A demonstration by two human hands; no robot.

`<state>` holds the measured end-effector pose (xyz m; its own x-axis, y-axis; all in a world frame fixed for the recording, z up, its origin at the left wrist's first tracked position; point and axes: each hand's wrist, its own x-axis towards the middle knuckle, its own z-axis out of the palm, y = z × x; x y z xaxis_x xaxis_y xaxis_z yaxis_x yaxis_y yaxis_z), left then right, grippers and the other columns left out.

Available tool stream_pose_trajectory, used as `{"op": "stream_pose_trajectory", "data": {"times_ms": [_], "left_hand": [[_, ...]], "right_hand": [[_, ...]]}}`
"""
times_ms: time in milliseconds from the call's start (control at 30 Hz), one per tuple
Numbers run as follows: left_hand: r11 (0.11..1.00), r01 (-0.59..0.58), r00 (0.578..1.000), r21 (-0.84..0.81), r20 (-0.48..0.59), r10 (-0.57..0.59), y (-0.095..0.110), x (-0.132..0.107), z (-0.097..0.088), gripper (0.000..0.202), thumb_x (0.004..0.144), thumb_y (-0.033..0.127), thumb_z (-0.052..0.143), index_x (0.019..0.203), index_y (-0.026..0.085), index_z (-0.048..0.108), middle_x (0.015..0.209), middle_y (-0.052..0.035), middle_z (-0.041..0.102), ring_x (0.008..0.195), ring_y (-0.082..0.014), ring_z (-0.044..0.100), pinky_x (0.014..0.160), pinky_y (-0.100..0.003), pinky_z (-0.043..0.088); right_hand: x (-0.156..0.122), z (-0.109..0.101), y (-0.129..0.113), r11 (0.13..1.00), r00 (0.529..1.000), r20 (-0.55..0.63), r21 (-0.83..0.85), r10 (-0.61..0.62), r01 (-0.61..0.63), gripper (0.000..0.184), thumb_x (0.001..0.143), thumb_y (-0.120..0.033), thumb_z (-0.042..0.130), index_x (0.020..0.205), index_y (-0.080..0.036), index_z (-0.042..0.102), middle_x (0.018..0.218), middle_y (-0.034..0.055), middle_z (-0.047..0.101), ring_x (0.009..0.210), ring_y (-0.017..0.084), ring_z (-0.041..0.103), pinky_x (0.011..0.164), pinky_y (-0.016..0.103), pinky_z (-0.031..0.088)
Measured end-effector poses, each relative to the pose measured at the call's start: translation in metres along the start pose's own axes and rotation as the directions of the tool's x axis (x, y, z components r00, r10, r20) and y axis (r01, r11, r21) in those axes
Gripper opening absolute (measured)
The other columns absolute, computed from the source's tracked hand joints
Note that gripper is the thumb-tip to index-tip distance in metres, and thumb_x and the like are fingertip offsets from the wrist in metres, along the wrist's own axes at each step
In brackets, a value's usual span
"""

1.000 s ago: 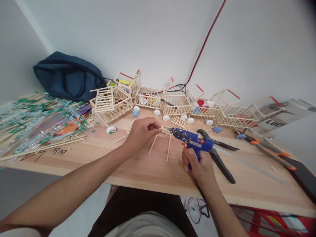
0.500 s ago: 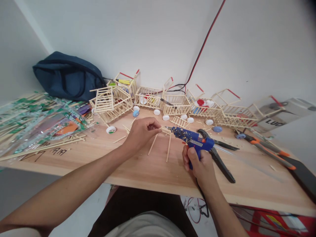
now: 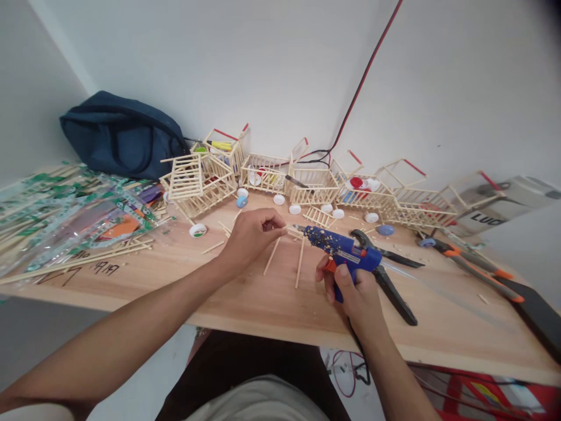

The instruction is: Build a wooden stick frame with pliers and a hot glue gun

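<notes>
My right hand (image 3: 353, 289) is wrapped round the handle of a blue hot glue gun (image 3: 342, 242), its barrel crusted with wood bits. The orange trigger (image 3: 329, 266) shows beside my loosened fingers. My left hand (image 3: 256, 234) pinches a short wooden stick (image 3: 290, 229), mostly hidden by the fingertips. The gun's nozzle (image 3: 298, 227) points left at this stick, very close to it; whether they touch I cannot tell. Below them, two loose sticks, one a bare wooden stick (image 3: 300, 266), lie on the tabletop (image 3: 263, 304).
Several small stick-built carts (image 3: 315, 186) with bottle-cap wheels line the wall. A dark blue bag (image 3: 127, 134) and plastic-wrapped sticks (image 3: 87, 216) are on the left. Black-handled pliers (image 3: 397, 292), orange-handled pliers (image 3: 477, 263) and a clear glue stick (image 3: 460, 301) lie on the right.
The fingers of my right hand have eased forward off the trigger, so more of it shows. My left hand and the nozzle have stayed nearly in place.
</notes>
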<state>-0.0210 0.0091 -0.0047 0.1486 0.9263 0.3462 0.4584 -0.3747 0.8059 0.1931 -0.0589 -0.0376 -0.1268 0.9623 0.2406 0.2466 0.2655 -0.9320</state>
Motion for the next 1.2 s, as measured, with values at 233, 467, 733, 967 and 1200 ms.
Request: {"op": "stream_pose_trajectory", "data": {"times_ms": [233, 467, 733, 967, 1200], "left_hand": [[0.995, 0.030, 1.000, -0.093, 0.003, -0.030, -0.002, 0.002, 0.001, 0.008, 0.072, 0.022, 0.069, 0.071, 0.014, 0.067, 0.067, -0.0010, 0.067, 0.059, -0.0103, 0.054, 0.056, -0.022, 0.039], [0.982, 0.078, 0.997, -0.171, 0.023, -0.075, 0.000, 0.003, -0.001, 0.012, 0.071, 0.026, 0.070, 0.071, 0.014, 0.068, 0.069, -0.0023, 0.068, 0.062, -0.0122, 0.058, 0.058, -0.023, 0.043], [0.980, 0.106, 0.986, -0.167, 0.145, -0.081, 0.001, 0.003, 0.001, 0.004, 0.071, 0.018, 0.067, 0.071, 0.015, 0.071, 0.068, -0.0004, 0.071, 0.060, -0.0104, 0.058, 0.059, -0.022, 0.044], [0.942, 0.167, 0.977, -0.291, 0.179, -0.118, -0.006, 0.005, 0.002, 0.011, 0.073, 0.024, 0.067, 0.073, 0.015, 0.072, 0.073, -0.0026, 0.073, 0.066, -0.0116, 0.061, 0.062, -0.022, 0.046], [0.914, 0.228, 0.966, -0.335, 0.194, -0.170, -0.004, 0.003, -0.004, 0.022, 0.076, 0.035, 0.064, 0.078, 0.014, 0.071, 0.075, -0.0046, 0.071, 0.056, -0.0090, 0.053, 0.050, -0.020, 0.038]], "right_hand": [[0.001, 0.000, 0.001, 0.999, 1.000, -0.003, -0.032, -0.011, 0.011, 0.041, 0.093, -0.049, 0.043, 0.074, -0.016, 0.058, 0.053, -0.0011, 0.053, 0.042, 0.009, 0.045, 0.046, 0.023, 0.034], [0.000, 0.001, -0.002, 0.998, 0.998, -0.055, -0.055, 0.020, -0.023, 0.040, 0.091, -0.052, 0.044, 0.078, -0.016, 0.058, 0.061, 0.0016, 0.060, 0.042, 0.009, 0.045, 0.044, 0.023, 0.036], [0.000, 0.000, -0.001, 0.999, 0.997, -0.076, -0.052, -0.002, -0.002, 0.039, 0.090, -0.051, 0.045, 0.082, -0.016, 0.060, 0.060, 0.0011, 0.058, 0.043, 0.009, 0.045, 0.044, 0.023, 0.037], [0.001, 0.001, -0.001, 0.992, 0.995, -0.098, -0.125, 0.016, -0.028, 0.030, 0.088, -0.045, 0.051, 0.085, -0.017, 0.061, 0.070, 0.0025, 0.062, 0.047, 0.010, 0.047, 0.046, 0.024, 0.039], [0.001, -0.003, -0.026, 0.846, 0.988, -0.130, -0.533, -0.082, 0.000, 0.020, 0.080, -0.038, 0.062, 0.094, -0.024, 0.062, 0.086, 0.0036, 0.068, 0.075, 0.021, 0.062, 0.064, 0.029, 0.047]]}}
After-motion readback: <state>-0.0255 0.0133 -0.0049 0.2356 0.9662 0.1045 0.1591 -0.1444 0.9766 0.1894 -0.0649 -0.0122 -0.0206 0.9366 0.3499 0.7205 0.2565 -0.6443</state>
